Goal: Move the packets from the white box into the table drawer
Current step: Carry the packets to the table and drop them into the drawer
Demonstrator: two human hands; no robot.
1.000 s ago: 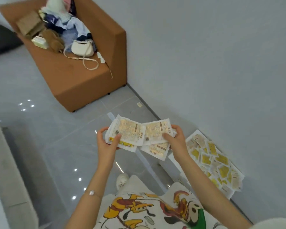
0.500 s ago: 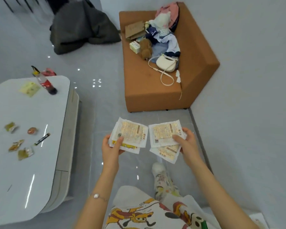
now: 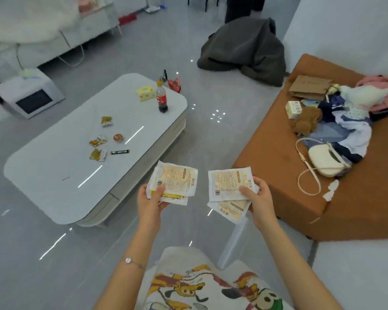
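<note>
From the head camera, the left hand (image 3: 151,199) pinches a small stack of packets (image 3: 174,183) and the right hand (image 3: 257,199) pinches another stack (image 3: 230,186), both held over the floor beside the table (image 3: 54,175). This looks like the carrying step; the white box is out of view. Next, I judge, one hand must be freed to pull the drawer (image 3: 112,201), which seems closed.

White packets (image 3: 174,182) with pale yellow print; glossy white table (image 3: 54,175); orange-brown sofa (image 3: 278,175); grey tiled floor (image 3: 211,130); cola bottle (image 3: 161,98) with red label
</note>
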